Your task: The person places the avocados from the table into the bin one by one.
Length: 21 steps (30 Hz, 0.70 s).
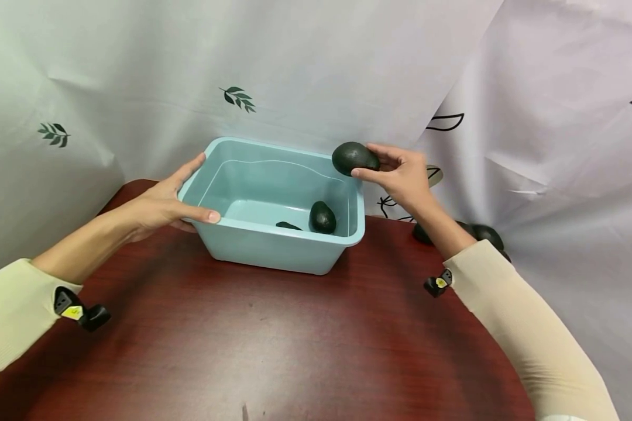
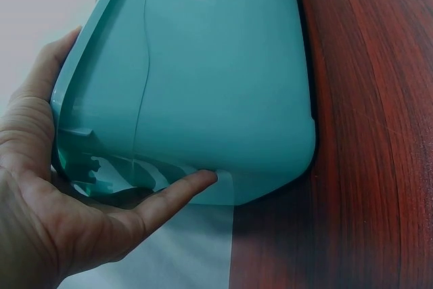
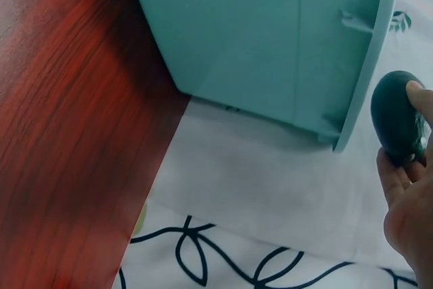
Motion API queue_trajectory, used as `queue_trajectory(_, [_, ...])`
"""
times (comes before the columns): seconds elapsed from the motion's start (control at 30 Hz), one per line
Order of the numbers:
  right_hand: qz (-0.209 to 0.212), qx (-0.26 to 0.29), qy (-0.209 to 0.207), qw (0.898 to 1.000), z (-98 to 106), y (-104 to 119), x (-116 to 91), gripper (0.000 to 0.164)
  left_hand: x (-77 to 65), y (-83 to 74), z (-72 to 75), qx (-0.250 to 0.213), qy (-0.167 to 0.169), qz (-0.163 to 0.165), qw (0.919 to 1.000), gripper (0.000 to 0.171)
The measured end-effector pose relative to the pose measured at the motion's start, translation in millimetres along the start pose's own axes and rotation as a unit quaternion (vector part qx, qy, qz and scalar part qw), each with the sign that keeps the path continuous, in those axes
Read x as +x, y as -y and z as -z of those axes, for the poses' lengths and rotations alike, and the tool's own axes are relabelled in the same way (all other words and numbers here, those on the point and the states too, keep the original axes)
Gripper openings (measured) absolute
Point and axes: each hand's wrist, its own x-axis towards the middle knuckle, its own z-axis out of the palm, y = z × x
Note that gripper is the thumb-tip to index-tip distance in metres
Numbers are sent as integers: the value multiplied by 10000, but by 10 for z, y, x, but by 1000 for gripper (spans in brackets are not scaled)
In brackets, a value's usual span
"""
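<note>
Avocado (image 1: 354,158), dark green, oval, pinched in my R hand (image 1: 402,172) above light-blue plastic tub (image 1: 268,248), far R corner, prob. to clear rim; L hand (image 1: 160,202) grips opp. end, prob. steadying.

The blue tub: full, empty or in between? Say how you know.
In between: the head view shows one avocado inside the tub, plus part of a second dark item and bare bottom.

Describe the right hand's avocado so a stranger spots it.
Find the blue tub on the reddish table. By its far right corner, the right hand holds a dark green avocado. Only this one is held; another avocado lies inside the tub.
</note>
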Motion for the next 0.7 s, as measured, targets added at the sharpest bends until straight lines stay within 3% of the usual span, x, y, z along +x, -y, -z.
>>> queue_trajectory(0.23, [-107, -250, 231, 9994, -129, 79, 40, 63, 2, 17, 3, 17, -2, 31, 10000, 132])
queue_trajectory(0.47, [-25, -352, 497, 9981, -239, 126, 98, 62, 12, 19, 6, 12, -4, -2, 10000, 132])
queue_trajectory(0.7, [122, -780, 604, 9951, -302, 177, 156, 63, 10, 10, 3, 22, -16, -2, 10000, 132])
